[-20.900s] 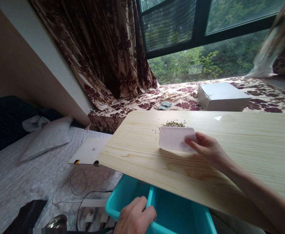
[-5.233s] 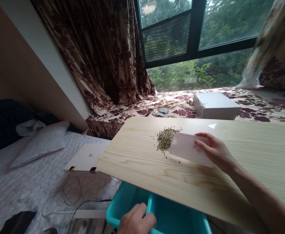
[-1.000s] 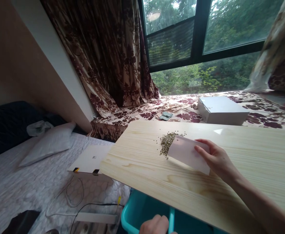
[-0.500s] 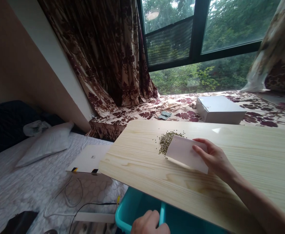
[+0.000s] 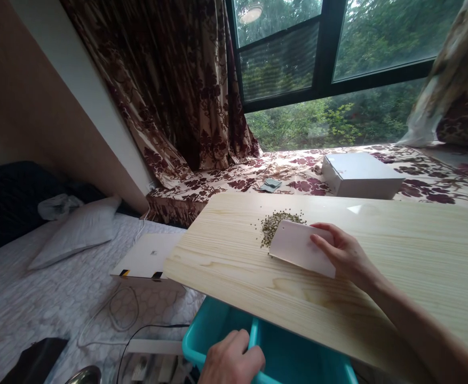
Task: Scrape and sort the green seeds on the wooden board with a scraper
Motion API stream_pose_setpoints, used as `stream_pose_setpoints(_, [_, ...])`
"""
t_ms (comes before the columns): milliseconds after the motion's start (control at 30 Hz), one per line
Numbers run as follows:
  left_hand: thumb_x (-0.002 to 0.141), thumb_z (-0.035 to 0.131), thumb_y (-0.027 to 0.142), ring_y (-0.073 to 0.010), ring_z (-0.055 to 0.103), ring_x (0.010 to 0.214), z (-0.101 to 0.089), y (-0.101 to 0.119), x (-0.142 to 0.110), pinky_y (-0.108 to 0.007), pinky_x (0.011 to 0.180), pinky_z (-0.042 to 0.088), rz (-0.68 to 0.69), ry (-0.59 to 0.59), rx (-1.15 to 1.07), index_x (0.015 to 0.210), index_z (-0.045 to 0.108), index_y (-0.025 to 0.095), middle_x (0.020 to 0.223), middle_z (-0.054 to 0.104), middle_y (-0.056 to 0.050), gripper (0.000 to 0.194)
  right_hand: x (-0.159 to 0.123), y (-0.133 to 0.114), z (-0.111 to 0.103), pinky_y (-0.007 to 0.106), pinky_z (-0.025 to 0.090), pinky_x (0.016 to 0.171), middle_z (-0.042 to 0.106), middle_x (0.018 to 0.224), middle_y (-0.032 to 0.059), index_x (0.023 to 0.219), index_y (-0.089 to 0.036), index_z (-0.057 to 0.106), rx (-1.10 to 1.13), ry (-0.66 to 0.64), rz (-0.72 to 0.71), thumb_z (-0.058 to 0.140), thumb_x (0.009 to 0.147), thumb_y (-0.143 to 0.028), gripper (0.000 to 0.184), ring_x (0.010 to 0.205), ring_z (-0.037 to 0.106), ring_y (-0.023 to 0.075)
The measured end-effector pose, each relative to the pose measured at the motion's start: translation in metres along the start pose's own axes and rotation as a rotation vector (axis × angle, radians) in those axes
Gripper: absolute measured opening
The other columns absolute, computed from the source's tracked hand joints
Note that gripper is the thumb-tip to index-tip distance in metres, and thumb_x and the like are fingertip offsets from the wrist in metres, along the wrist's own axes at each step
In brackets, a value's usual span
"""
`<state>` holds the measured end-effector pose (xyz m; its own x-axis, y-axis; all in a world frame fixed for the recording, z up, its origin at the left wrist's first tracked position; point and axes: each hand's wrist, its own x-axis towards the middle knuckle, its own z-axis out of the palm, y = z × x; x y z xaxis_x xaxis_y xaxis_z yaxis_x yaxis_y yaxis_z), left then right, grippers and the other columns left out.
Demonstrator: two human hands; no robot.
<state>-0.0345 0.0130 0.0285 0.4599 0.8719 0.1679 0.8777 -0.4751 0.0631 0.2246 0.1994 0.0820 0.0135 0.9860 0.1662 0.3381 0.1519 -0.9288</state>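
A heap of small green beans (image 5: 272, 226), which look like mung beans, lies on the pale wooden tabletop (image 5: 225, 256), with some strays around it. My right hand (image 5: 343, 253) grips a flat white scraper (image 5: 300, 246) between thumb and fingers. The scraper's far edge leans over the near right side of the heap and hides some beans. Below the table's front edge is a teal bin (image 5: 293, 352) split by a divider, partly tucked under the board. Curled fingers of my left hand (image 5: 234, 358) close on the bin beside the divider; its near rim is mostly hidden.
A white box (image 5: 364, 178) and a folded greenish cloth (image 5: 271, 184) rest on the flowered window seat behind the table. To the left, a bed (image 5: 77, 266) holds a pillow (image 5: 77, 232), a flat white box (image 5: 149, 256) and loose cables (image 5: 124, 309).
My right hand and the scraper have shifted slightly left along the heap. My left hand and the teal bin have moved a little left and up in view, showing more of the bin.
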Motion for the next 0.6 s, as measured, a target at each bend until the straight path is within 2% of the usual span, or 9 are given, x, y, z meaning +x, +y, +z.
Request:
stream_pose_setpoints(67, [0.071, 0.083, 0.033, -0.0126, 0.059, 0.068, -0.002, 0.000, -0.001, -0.028, 0.055, 0.034, -0.039, -0.005, -0.057, 0.076, 0.058, 0.025, 0.074, 0.054, 0.006, 0.026, 0.001, 0.000, 0.003, 0.027, 0.049, 0.045, 0.070, 0.076, 0.0051, 0.099, -0.019, 0.067, 0.014, -0.006, -0.014, 0.067, 0.073, -0.048, 0.039, 0.061, 0.063, 0.0195])
stream_pose_setpoints(133, [0.061, 0.089, 0.042, -0.0136, 0.059, 0.069, -0.004, 0.001, -0.004, -0.027, 0.056, 0.036, -0.097, 0.010, -0.102, 0.074, 0.058, 0.024, 0.074, 0.053, 0.006, 0.039, 0.001, 0.000, 0.005, 0.026, 0.048, 0.045, 0.069, 0.075, 0.0046, 0.100, -0.019, 0.067, 0.023, -0.007, -0.027, 0.067, 0.074, -0.046, 0.038, 0.061, 0.062, 0.0187])
stream_pose_setpoints(200, [0.051, 0.094, 0.042, -0.0145, 0.059, 0.069, -0.006, 0.001, -0.007, -0.026, 0.057, 0.038, -0.146, 0.041, -0.142, 0.072, 0.057, 0.023, 0.073, 0.053, 0.006, 0.047, 0.002, 0.001, 0.006, 0.025, 0.048, 0.045, 0.068, 0.075, 0.0040, 0.101, -0.018, 0.067, 0.030, -0.010, -0.038, 0.067, 0.075, -0.045, 0.037, 0.062, 0.062, 0.0182])
stream_pose_setpoints(233, [0.051, 0.095, 0.037, -0.0148, 0.060, 0.070, -0.007, 0.001, -0.009, -0.025, 0.058, 0.040, -0.161, 0.056, -0.158, 0.073, 0.057, 0.023, 0.074, 0.053, 0.006, 0.046, 0.003, 0.002, 0.007, 0.025, 0.048, 0.045, 0.068, 0.075, 0.0037, 0.101, -0.019, 0.067, 0.033, -0.013, -0.043, 0.067, 0.075, -0.045, 0.037, 0.062, 0.061, 0.0180])
stream_pose_setpoints(367, [0.060, 0.088, 0.023, -0.0162, 0.061, 0.074, -0.014, -0.002, -0.013, -0.026, 0.064, 0.044, -0.186, 0.018, -0.200, 0.077, 0.057, 0.023, 0.077, 0.055, 0.005, 0.035, 0.006, 0.002, 0.011, 0.025, 0.047, 0.046, 0.067, 0.077, 0.0033, 0.102, -0.019, 0.065, 0.036, -0.039, -0.032, 0.066, 0.075, -0.045, 0.037, 0.064, 0.060, 0.0177])
stream_pose_setpoints(600, [0.067, 0.081, 0.020, -0.0190, 0.061, 0.078, -0.021, -0.012, -0.020, -0.028, 0.066, 0.044, -0.223, -0.095, -0.208, 0.080, 0.059, 0.022, 0.081, 0.056, 0.002, 0.026, 0.015, -0.006, 0.016, 0.026, 0.047, 0.049, 0.065, 0.070, 0.0003, 0.098, -0.019, 0.066, 0.025, -0.155, -0.026, 0.066, 0.073, -0.044, 0.035, 0.061, 0.059, 0.0168])
